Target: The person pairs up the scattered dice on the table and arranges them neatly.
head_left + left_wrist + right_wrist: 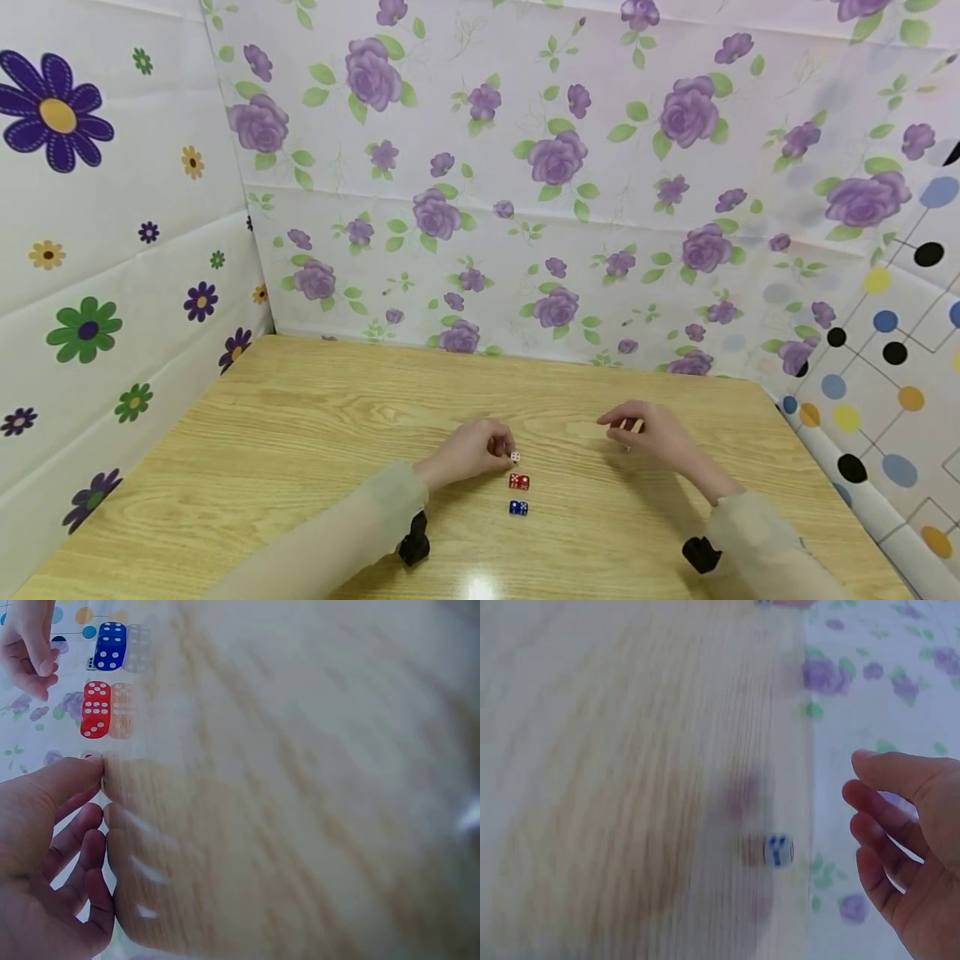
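My left hand (pixel 471 450) rests low over the table, thumb and fingertips pinching a white die (pixel 515 457). In the left wrist view, the thumb (pixel 71 774) mostly covers that die. On the near side of it sit two red dice (pixel 519 482) side by side, and nearer still two blue dice (pixel 518 507). My right hand (pixel 651 432) hovers farther right with loosely bent fingers and nothing in them. A white die with blue pips (pixel 778 850) stands on the table by the right fingertips in the right wrist view.
The light wood table (pixel 337 408) has a glossy, reflecting top. A cloth with purple roses (pixel 555 158) hangs along its back edge. Flowered cloth (pixel 90 333) stands at the left and dotted cloth (pixel 900 392) at the right. Black wrist mounts (pixel 414 542) hang beneath both sleeves.
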The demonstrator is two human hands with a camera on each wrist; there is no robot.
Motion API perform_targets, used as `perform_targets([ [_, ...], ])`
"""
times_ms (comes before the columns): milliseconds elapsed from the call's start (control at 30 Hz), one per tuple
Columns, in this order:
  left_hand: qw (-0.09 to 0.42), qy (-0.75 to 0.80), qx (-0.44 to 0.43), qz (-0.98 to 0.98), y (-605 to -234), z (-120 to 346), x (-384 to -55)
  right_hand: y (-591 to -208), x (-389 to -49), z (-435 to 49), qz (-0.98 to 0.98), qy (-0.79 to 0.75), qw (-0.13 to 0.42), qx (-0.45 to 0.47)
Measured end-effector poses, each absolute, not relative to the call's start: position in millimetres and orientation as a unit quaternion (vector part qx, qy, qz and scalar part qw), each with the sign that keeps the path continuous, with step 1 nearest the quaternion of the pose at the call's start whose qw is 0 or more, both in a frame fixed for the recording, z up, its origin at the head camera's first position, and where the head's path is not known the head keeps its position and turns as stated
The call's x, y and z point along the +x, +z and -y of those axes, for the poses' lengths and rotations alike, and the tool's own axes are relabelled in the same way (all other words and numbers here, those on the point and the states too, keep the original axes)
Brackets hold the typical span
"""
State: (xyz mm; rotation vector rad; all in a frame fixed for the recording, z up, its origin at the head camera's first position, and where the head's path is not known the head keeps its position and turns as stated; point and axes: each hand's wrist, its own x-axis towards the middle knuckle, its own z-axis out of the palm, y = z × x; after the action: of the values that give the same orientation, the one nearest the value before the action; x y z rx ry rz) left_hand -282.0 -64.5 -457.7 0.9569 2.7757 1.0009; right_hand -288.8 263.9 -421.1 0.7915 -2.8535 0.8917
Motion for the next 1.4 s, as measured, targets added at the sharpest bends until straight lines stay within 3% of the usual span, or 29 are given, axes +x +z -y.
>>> perform_targets([
  [467, 0.027, 0.331, 0.302, -0.894, -453.7, 64.8, -277.8, -434.5, -301.0, -307.8, 0.927, 0.241, -0.01, 0.287],
  [1067, 0.019, 0.325, 0.301, -0.896, -455.7, 65.1, -278.8, -447.6, -304.7, -305.5, 0.936, 0.253, -0.011, 0.244],
  [1400, 0.018, 0.33, 0.295, -0.896, -456.3, 65.3, -277.7, -452.5, -302.4, -295.5, 0.928, 0.303, -0.039, 0.212],
])
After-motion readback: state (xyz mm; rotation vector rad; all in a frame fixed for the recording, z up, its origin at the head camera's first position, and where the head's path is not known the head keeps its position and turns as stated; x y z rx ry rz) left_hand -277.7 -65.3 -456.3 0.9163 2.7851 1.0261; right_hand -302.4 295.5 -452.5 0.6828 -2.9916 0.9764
